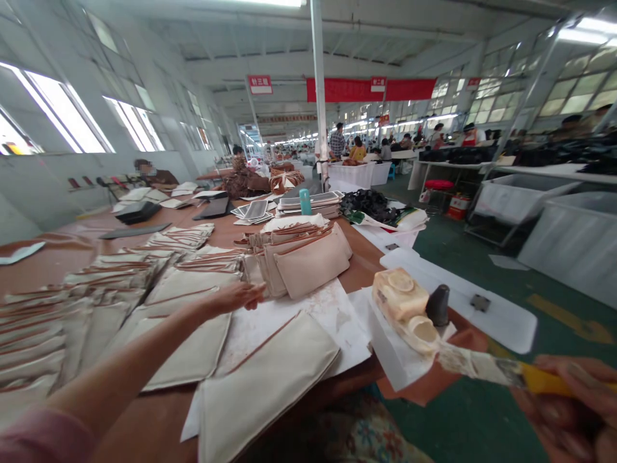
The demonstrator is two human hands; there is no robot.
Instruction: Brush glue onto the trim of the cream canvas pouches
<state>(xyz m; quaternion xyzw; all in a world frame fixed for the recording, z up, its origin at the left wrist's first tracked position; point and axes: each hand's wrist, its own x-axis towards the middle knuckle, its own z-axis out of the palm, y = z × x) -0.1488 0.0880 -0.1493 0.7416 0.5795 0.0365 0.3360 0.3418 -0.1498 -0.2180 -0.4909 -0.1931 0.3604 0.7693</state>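
Right hand [563, 405] clenches one yellow-handled brush [482, 370], long axis nearly level, bristles pointing left at one cream plastic tub [400, 302]; left hand [236, 298] spreads open, grasping nothing, near the canvas pouches [270, 379].

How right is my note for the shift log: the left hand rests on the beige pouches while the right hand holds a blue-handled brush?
Not quite: the brush in the right hand has a yellow handle, not a blue one, as the head view shows. The left hand does rest on the beige pouches.
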